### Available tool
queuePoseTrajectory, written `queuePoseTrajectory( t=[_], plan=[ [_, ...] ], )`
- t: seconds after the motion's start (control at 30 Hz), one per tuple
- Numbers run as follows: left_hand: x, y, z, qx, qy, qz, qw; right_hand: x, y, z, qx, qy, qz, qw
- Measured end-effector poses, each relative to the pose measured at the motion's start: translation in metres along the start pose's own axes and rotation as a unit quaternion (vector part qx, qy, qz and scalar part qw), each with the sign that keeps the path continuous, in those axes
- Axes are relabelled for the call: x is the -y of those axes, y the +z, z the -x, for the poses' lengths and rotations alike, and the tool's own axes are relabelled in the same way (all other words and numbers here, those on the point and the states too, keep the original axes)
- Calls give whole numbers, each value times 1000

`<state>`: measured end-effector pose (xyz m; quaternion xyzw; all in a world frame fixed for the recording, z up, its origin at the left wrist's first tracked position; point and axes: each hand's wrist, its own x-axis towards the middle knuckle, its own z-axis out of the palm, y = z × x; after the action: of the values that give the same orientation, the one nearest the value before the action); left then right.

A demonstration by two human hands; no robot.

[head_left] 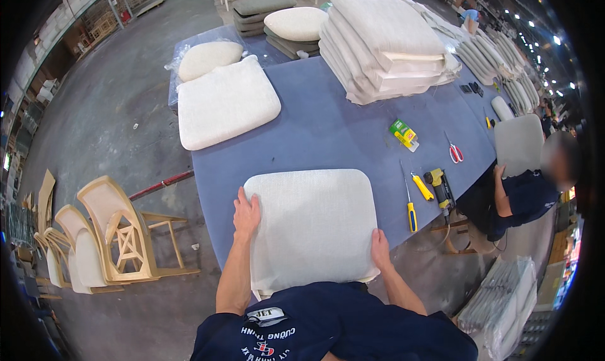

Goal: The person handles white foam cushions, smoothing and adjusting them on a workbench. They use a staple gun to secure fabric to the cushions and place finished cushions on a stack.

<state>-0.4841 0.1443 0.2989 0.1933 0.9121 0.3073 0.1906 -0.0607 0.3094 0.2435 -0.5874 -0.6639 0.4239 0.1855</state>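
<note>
Off-white upholstered seat pad (312, 225): lies at the table's near edge, close against the worker's navy shirt (378, 326).
Left hand (247, 213): clasps the pad's left side near the far corner, fingers extended.
Right hand (380, 249): holds the right side lower down, thumb up, other fingers hidden.
Grip: even pressure from both sides likely keeps the cover smooth; setting the hands opposite each other should steady any turn, with the pale cloth (261, 294) at the lower corner kept untrapped.
Blue-grey worktable (302, 134): bears a yellow-handled screwdriver (411, 217), black-and-yellow pneumatic stapler (439, 187) and red-handled scissors (454, 151), right of the pad.
Wooden chairs (123, 235): stand in a row at left.
Co-worker (532, 197): sits at right, touching a grey pad (518, 145).
Cushion stack (384, 52): rises at the table's far side.
Workshop: concrete floor (126, 134) stretches back; ceiling lights (556, 40) glow at upper right.
</note>
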Motion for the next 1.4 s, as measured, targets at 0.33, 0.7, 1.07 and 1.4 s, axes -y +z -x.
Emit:
queuePoseTrajectory(
  t=[0.33, 0.7, 1.07, 1.4],
  plan=[
    [-22, 26, -48, -52, 122, -141, 981, 5, -1, -1, 2, 2, 33, 999],
    [-16, 22, -60, -11, 72, -87, 994, 14, -5, 1, 19, 32, 38, 999],
    [-10, 7, -78, 64, 18, -57, 996, 7, -3, -2, 13, 27, 28, 999],
    [4, -1, -80, 76, 6, 4, 997, 13, -4, 1, 9, 19, 36, 999]
  ],
)
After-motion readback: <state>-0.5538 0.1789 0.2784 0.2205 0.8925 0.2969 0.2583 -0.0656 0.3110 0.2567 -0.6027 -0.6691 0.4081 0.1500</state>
